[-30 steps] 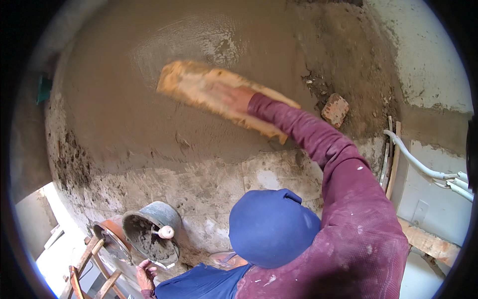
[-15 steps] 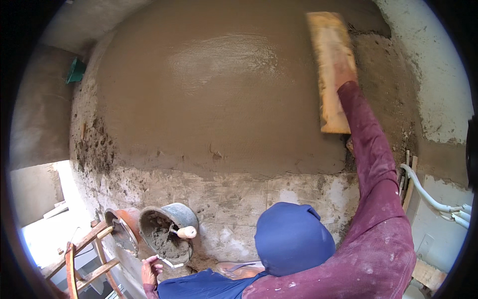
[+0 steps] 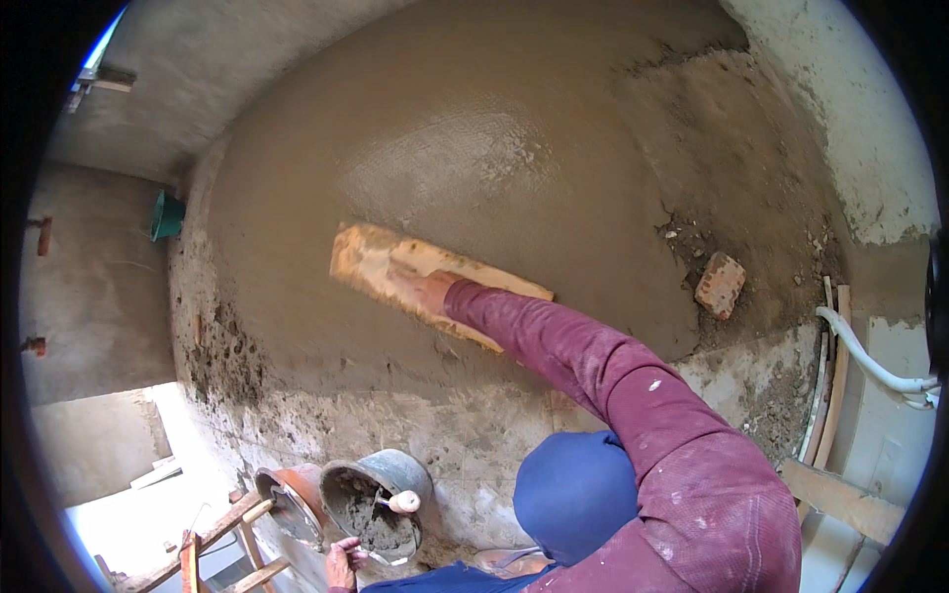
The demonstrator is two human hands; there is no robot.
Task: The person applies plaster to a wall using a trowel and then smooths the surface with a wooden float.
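Observation:
My right hand (image 3: 427, 289), in a maroon sleeve, is closed on a long wooden float (image 3: 494, 284). The float lies slanted across smooth wet mortar (image 3: 297, 267) left of the middle. At the lower left my left hand (image 3: 343, 563) has its fingers curled at the end of the bucket handle (image 3: 388, 560); the grip is partly hidden. That handle belongs to a grey bucket (image 3: 407, 474) of mortar, in which a trowel (image 3: 402, 502) rests with its pale grip sticking out.
An orange bucket (image 3: 301, 484) stands beside the grey one, near a wooden ladder-like frame (image 3: 222, 529). A brick piece (image 3: 721, 286) sits on rough ground at the right. White pipes (image 3: 870, 361) and wooden strips (image 3: 835, 376) are along the right wall. A green container (image 3: 167, 215) is far left. My blue-clad knee (image 3: 576, 486) is below.
My right hand has swept the float from the far right to left of the middle, turning it slanted. The brick piece now shows fully. The view has shifted; my left hand stays by the bucket.

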